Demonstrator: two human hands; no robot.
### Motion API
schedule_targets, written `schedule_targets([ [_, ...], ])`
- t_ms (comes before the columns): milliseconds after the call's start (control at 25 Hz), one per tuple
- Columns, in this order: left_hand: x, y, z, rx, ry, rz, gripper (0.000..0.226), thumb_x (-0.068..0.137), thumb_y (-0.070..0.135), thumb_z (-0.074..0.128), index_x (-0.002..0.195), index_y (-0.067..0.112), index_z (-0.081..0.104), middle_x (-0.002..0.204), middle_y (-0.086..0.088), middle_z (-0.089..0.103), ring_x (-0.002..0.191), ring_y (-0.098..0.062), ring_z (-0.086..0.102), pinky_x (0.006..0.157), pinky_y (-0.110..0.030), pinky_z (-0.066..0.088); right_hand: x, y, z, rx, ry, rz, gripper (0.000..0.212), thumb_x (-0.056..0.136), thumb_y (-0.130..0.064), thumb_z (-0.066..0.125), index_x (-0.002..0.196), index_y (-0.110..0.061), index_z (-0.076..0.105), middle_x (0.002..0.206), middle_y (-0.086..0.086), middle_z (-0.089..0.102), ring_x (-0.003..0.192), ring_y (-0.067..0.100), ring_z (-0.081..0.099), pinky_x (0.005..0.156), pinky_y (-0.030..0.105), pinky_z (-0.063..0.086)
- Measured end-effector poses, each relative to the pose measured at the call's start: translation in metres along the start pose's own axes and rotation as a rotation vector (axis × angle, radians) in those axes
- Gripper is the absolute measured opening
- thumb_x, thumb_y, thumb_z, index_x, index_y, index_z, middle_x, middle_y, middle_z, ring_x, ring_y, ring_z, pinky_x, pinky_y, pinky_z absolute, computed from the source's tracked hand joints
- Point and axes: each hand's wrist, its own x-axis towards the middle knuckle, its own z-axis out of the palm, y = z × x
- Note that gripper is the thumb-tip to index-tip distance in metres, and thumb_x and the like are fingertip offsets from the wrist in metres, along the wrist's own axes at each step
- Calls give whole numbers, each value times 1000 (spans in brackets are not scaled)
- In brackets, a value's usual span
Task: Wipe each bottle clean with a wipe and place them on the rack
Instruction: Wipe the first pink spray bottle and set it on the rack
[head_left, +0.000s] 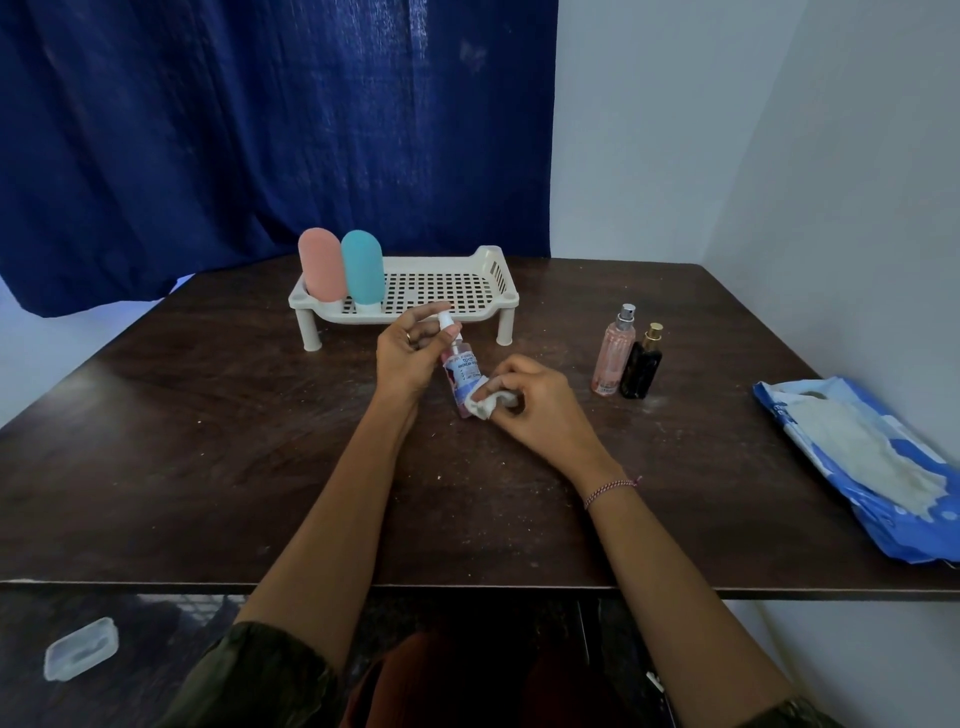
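Dark, scuffed bench (208, 441) w/ blue curtain (260, 130) behind, grey walls. Left hand (410, 358) closed round spray bottle (462, 374) above bench; right hand (535, 400) pinches wipe (485, 405) against it. Rack (441, 291) behind.

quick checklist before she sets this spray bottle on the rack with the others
1. Bottle held: left hand grips the spray bottle near its top: ok.
2. Wipe on bottle: right hand presses the wipe to its lower end: ok.
3. Bottle fully clean: cannot tell.
4. Free space on rack: pink bottle and teal bottle stand at its left end, the rest open: ok.
5. All bottles done: pink perfume bottle and black bottle wait on the table: not ok.
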Motion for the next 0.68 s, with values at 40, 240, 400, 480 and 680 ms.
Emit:
schedule_targets([
  [40,0,0,0,3,1,3,34,83,6,67,117,11,60,103,-13,68,93,-14,65,78,-24,55,-1,-1,1,5,-23,-17,13,75,-7,73,87,-12,73,89,0,58,78,7,56,69,11,42],
  [240,1,-1,-1,5,23,-29,35,84,5,66,118,13,60,107,-11,68,99,-14,65,80,-25,55,0,6,-5,-68,-100,75,9,77,-13,70,85,-13,74,89,-2,59,77,9,57,65,21,46],
  [400,3,0,-1,19,11,-32,35,85,5,64,119,13,58,112,-10,67,101,-13,65,81,-27,55,0,6,-7,-80,46,69,10,77,-9,69,86,-12,73,89,0,58,78,8,56,68,19,45],
  [480,2,0,-1,14,-1,-27,37,85,4,64,121,9,57,113,-13,66,104,-19,64,86,-34,55,0,1,-5,-26,20,-7,12,76,-7,71,87,-11,73,90,1,59,80,8,56,70,16,44],
  [680,2,0,-2,-2,0,-6,37,85,3,64,120,9,57,108,-11,65,99,-17,65,77,-30,57,0,4,-3,-19,-38,31,14,78,-8,70,90,-13,74,91,0,57,80,9,56,70,13,40],
])
